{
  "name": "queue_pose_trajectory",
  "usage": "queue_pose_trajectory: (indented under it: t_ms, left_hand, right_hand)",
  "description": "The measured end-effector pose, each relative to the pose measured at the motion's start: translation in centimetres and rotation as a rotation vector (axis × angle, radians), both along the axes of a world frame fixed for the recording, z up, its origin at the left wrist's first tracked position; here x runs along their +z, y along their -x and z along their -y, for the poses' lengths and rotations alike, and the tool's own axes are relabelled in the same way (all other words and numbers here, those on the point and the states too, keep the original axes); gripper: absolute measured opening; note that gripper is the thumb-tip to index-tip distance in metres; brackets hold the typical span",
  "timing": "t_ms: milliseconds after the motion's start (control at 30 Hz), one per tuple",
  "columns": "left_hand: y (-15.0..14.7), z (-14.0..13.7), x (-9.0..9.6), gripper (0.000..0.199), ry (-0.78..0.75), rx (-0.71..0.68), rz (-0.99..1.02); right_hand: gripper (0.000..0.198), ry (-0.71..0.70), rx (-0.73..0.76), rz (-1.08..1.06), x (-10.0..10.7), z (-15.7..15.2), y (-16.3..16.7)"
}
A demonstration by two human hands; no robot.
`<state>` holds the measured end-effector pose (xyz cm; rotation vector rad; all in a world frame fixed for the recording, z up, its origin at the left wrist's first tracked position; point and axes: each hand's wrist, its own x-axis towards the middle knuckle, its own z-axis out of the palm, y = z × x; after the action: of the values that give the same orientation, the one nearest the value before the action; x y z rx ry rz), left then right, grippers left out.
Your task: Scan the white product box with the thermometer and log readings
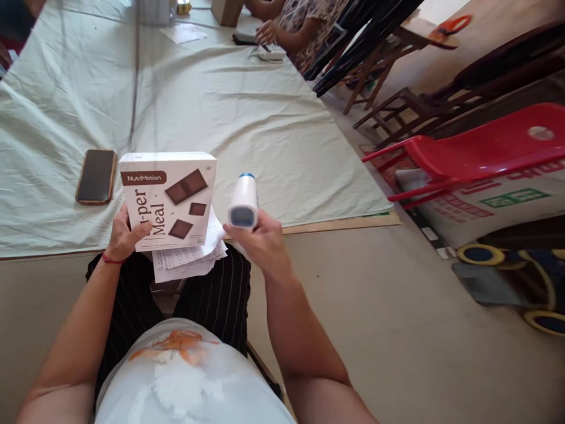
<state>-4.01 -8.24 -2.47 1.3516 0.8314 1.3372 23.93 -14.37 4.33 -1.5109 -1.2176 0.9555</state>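
Observation:
My left hand grips the lower left corner of a white box printed with brown chocolate squares and the word NutriMotion, held upright at the table's near edge. Beneath the box lies a stack of printed papers on my lap. My right hand holds a white handheld scanner with a blue tip, just right of the box and apart from it, its small display end facing me.
A phone lies face up on the pale cloth-covered table, left of the box. Another person's hand rests at the far end by a white device. Red chair, wooden chairs and a cardboard carton stand on the right.

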Motion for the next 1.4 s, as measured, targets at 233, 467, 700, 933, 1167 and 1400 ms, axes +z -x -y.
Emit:
queue_pose_trajectory:
  t_ms: [233,467,700,933,1167,1400]
  left_hand:
    - [0.0,0.0,0.2,0.059,-0.013,-0.033,0.034]
    - [-0.1,-0.1,-0.1,0.06,-0.011,-0.026,0.04]
    - [-0.3,0.0,-0.7,0.058,-0.017,-0.004,0.079]
    - [-0.7,-0.2,0.1,0.047,-0.087,0.293,0.295]
    - [0.7,-4.0,1.8,0.061,-0.206,0.319,0.221]
    - [0.3,-8.1,0.1,0.07,-0.172,0.197,0.166]
  right_hand:
    - [0.053,0.166,-0.152,0.839,-4.5,-5.4,-4.7]
    - [0.035,0.236,-0.086,1.028,-5.0,-5.4,-5.4]
    - [0.021,-0.2,0.117,0.838,-4.4,-7.0,-0.7]
    - [0.027,-0.074,0.299,0.775,-5.2,-9.4,4.7]
    - [0.046,0.072,0.224,0.91,-5.5,-6.9,4.0]
    - [0.05,-0.123,0.178,0.679,-8.0,-5.5,1.8]
